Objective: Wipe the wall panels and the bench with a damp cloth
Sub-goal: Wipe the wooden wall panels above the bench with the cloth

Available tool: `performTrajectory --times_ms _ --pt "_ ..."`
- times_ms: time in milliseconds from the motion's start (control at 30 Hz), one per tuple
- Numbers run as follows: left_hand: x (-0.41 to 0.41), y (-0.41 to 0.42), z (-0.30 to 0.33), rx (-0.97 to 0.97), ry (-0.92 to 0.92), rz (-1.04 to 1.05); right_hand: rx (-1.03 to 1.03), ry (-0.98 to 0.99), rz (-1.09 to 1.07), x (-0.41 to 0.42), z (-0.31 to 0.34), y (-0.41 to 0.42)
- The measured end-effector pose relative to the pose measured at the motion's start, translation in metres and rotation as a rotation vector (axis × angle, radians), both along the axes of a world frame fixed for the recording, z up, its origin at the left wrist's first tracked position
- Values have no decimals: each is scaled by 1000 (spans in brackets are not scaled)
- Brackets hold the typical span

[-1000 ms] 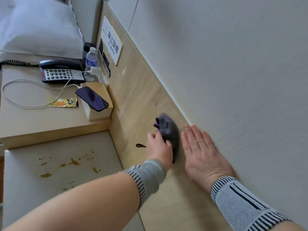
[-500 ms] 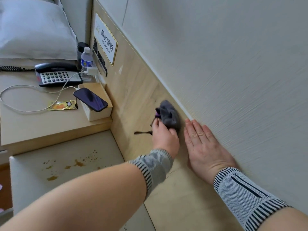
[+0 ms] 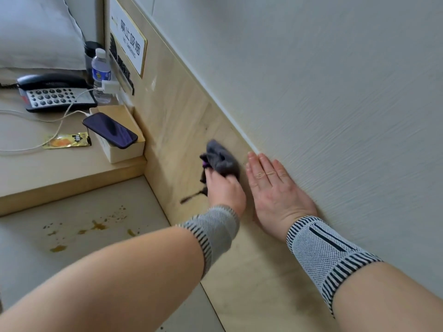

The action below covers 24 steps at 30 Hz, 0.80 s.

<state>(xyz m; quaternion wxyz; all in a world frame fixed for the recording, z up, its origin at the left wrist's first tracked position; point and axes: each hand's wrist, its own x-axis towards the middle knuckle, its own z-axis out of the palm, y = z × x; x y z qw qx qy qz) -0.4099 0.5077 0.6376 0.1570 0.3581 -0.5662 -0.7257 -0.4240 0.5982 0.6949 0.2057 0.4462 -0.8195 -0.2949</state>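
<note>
Left hand grasping cloth vs wood panel; right hand flat, released, just beside; stained bench below-left, nearer left.

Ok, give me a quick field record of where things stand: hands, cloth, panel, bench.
left hand: grips the grey cloth against the wood wall panel
right hand: flat, fingers straight, pressed on the wall beside the cloth
bench: brown stains not yet wiped
nightstand: phone on a box, telephone, water bottle
</note>
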Motion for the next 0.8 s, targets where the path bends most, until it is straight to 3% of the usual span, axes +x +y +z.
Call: performTrajectory --times_ms 100,233,333,500,700,800 --pt "-5 2 -11 -49 -5 -43 164 -67 -122 8 7 3" --pt "-36 -37 -1 -9 -82 43 106 -7 -88 3 3 2" --pt "-30 -34 -3 -57 -47 55 90 -35 -84 7 10 -3" --pt "7 17 -21 -140 123 -103 173 -109 -153 14 19 -5" --pt "-37 -39 -12 -93 -68 -21 171 -138 -155 16 23 -7" --pt "-28 -27 -16 -102 -64 -30 156 -145 -151 15 22 -7"
